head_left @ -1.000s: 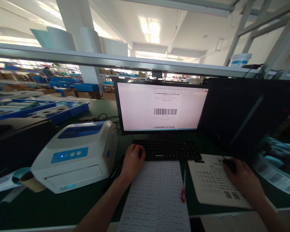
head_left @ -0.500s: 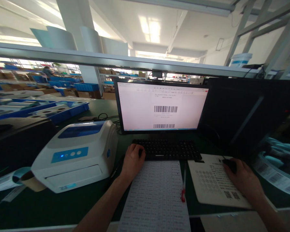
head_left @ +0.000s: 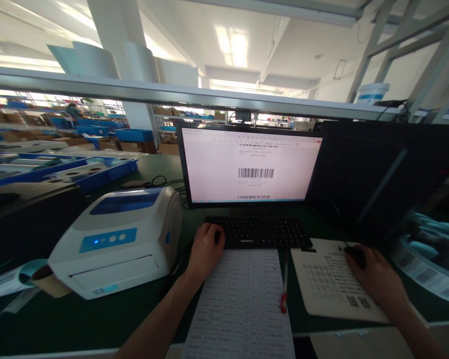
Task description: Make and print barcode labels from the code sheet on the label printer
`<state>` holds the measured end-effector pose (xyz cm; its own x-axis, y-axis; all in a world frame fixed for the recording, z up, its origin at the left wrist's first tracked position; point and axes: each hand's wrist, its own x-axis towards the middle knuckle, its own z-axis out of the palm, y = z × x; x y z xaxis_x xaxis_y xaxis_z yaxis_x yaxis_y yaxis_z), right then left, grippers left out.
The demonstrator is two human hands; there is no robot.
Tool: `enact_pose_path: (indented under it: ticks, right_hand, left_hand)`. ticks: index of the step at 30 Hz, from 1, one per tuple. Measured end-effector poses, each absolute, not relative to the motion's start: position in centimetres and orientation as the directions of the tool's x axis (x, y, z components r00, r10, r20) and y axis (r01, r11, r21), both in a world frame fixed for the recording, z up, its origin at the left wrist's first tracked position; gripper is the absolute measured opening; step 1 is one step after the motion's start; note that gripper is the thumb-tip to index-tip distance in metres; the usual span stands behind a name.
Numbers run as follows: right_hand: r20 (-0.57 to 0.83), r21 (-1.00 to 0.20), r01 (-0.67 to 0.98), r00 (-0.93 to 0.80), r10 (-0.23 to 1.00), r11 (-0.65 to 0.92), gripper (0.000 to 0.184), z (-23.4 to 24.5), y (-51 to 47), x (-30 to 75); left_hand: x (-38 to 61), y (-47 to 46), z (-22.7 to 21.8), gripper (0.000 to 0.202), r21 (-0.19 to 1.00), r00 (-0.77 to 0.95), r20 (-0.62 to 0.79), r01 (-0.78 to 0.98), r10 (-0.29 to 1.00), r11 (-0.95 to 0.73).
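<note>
My left hand (head_left: 206, 245) rests on the left end of a black keyboard (head_left: 262, 232). Its fingers are loosely curled over the keys, the thumb apart from them, and nothing is held. On a printed mouse pad (head_left: 322, 284), my right hand (head_left: 377, 274) is closed over a black computer mouse (head_left: 356, 256). Behind the keyboard, a monitor (head_left: 213, 169) displays a page with barcodes. A printed list sheet (head_left: 243, 304) lies just below the keyboard, with a red-and-clear pen (head_left: 284, 294) along its right edge.
A white label printer (head_left: 115, 239) stands to the left, and a curled label strip (head_left: 18, 279) lies beside it. Label rolls (head_left: 426, 264) sit at the far right. Blue trays (head_left: 108, 174) hold more rolls at back left. A metal shelf (head_left: 172, 92) runs across above the monitor.
The page on the monitor has scrolled down slightly, its barcodes sitting lower. Both hands have stayed in place.
</note>
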<state>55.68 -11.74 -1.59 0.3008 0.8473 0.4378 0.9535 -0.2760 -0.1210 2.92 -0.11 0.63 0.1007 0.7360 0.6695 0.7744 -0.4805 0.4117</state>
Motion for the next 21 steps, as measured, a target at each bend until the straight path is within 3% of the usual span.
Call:
enact_pose_path:
  ticks: [21]
  right_hand:
    - [0.423,-0.124,0.951,0.31,0.852,-0.284,0.061,-1.71,-11.82,55.77]
  left_hand:
    - [3.02,-0.29,0.8,0.011,0.412,0.109,0.672,0.767,0.733,-0.492]
